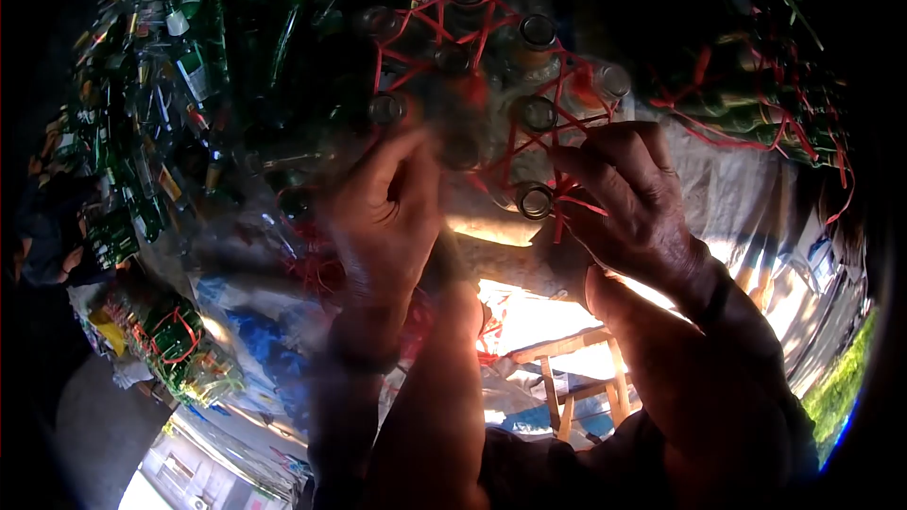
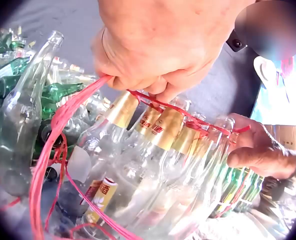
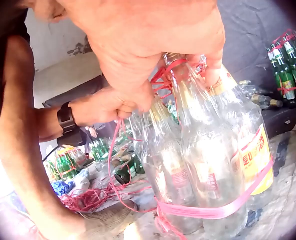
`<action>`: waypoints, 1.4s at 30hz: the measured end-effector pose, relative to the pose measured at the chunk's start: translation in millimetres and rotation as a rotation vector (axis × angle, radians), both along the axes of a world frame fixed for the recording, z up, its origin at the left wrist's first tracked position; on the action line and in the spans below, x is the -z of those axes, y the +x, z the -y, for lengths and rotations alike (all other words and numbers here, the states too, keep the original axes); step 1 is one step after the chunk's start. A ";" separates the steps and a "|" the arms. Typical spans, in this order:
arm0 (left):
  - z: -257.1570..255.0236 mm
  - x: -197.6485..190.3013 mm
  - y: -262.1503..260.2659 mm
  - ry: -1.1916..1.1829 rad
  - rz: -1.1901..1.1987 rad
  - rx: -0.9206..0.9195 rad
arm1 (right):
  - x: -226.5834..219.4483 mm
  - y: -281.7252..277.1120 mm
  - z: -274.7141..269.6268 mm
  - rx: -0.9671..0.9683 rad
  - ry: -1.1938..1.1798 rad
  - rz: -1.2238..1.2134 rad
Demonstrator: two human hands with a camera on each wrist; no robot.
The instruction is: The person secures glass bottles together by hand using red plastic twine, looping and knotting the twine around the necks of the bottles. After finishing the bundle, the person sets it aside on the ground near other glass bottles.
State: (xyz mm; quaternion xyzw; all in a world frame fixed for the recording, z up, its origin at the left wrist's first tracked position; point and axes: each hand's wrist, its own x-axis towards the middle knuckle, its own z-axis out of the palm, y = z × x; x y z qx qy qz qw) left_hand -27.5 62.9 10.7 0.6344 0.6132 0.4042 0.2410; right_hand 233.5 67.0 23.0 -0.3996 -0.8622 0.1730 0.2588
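The left hand point(image 2: 163, 45), its grip closed on red twine point(image 2: 80, 100), hangs over the clear bottles point(image 2: 138, 165) while the right hand point(image 2: 263, 157) is at their necks point(image 3: 180, 72), gripping what I cannot tell, and such glass should prove stiff, slippery and breakable, best steadied there.

Blur softens the left hand point(image 1: 383, 217) at the head view's centre; the left wrist view's top edge crops it, and its knuckles hide from us part of its grip on the red twine point(image 2: 70, 110). The lower edge there cuts off clear bottles point(image 2: 150, 175). The right wrist view's top edge crops the right hand point(image 3: 155, 42). Labels point(image 1: 193, 74) on piled bottles point(image 1: 288, 33), upper left of the head view, are too small for us to read.
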 end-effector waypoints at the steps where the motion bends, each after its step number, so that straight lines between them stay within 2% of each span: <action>1: 2.8 -0.1 2.7 -0.009 0.040 -0.044 | 2.7 1.7 1.2 -0.003 0.001 0.000; 2: 5.2 -2.3 5.9 -0.006 0.040 -0.047 | 6.8 3.5 2.3 0.009 0.011 -0.078; 4: 7.5 -6.6 11.0 -0.127 0.214 -0.141 | 5.4 7.0 3.2 0.046 0.018 -0.181; 5: 8.5 -1.0 9.5 -0.126 0.215 -0.145 | 4.1 8.6 5.5 0.041 0.019 -0.181; 7: 9.8 15.3 5.3 -0.042 0.272 -0.140 | 3.0 11.2 7.4 0.170 0.037 -0.148; 9: 14.7 10.4 4.1 -0.119 0.283 -0.159 | 5.7 11.8 7.3 0.215 0.016 -0.135; 11: 17.9 5.0 9.1 -0.202 0.303 -0.175 | 19.4 13.3 12.4 0.353 -0.327 -0.200; 13: 19.3 1.7 19.4 -0.241 0.501 -0.250 | 30.9 16.7 12.1 0.341 -0.297 -0.194; 16: 18.6 15.2 16.7 -0.254 0.471 -0.339 | 34.0 15.3 8.4 0.265 -0.220 -0.171; 17: 19.7 17.3 13.7 -0.256 0.475 -0.338 | 34.7 14.2 7.3 0.266 -0.220 -0.167; 19: 20.9 19.9 9.8 -0.334 0.632 -0.244 | 35.2 14.0 5.4 0.253 -0.191 -0.127; 22: 20.8 19.8 12.5 -0.342 0.744 -0.255 | 35.3 15.6 1.3 0.218 -0.152 -0.096; 26: 22.8 16.8 11.9 -0.341 0.776 -0.230 | 28.6 14.8 -3.7 0.225 -0.174 -0.111; 31: 38.2 19.0 22.8 -0.371 0.875 -0.295 | 23.8 26.0 -24.4 0.197 -0.161 -0.063; 33: 41.4 17.6 22.6 -0.404 0.858 -0.235 | 19.6 34.0 -35.0 0.189 -0.228 -0.027; 35: 44.8 9.1 39.7 -0.408 0.781 -0.255 | 23.5 42.3 -49.1 0.150 -0.170 -0.013; 36: 39.4 -11.7 51.0 -0.473 0.811 -0.285 | 18.0 44.7 -54.2 0.176 -0.209 0.055; 39: 50.8 5.6 64.8 -0.446 0.786 -0.326 | 20.3 48.2 -74.9 0.140 -0.068 0.052; 40: 55.5 5.3 58.9 -0.489 0.760 -0.233 | 20.1 48.8 -77.8 0.154 -0.120 0.059; 42: 57.0 11.3 60.4 -0.452 0.801 -0.197 | 22.6 48.6 -85.6 0.132 -0.118 0.027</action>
